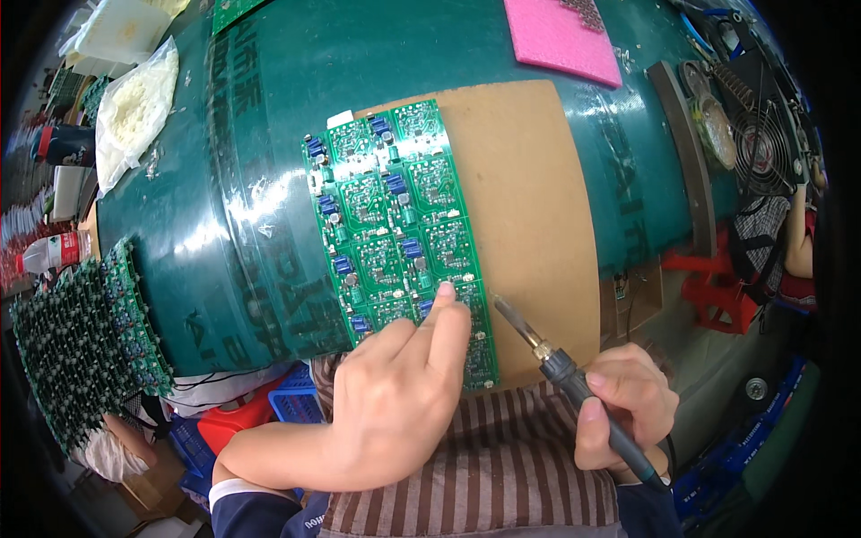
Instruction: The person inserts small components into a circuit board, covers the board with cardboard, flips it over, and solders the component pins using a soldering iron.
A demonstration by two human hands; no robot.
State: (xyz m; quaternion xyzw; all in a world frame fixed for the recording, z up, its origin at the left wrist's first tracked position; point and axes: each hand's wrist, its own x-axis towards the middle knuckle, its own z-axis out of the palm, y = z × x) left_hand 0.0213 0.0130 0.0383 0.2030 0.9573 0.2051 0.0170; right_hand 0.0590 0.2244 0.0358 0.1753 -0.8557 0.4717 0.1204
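Note:
A green circuit board panel (pixel 366 204) with blue, black and white parts lies on a brown board (pixel 525 179) in front of me. My left hand (pixel 395 394) reaches over its lower part, one fingertip against the panel beside a small white part. The other fingers are curled, and whatever they may hold is hidden. In my right hand (pixel 628 408) is a soldering iron (pixel 565 372), gripped like a pen by its dark handle. Its tip points up and left, just right of the panel's edge and apart from my left fingers.
A green mat (pixel 269 72) covers the table. Many stacked circuit boards (pixel 81 341) stand at the left, near a bag of small white parts (pixel 134 112). A pink foam sheet (pixel 565 45) lies at the far right, with a metal bar (pixel 686 161) and a fan (pixel 762 148) beyond.

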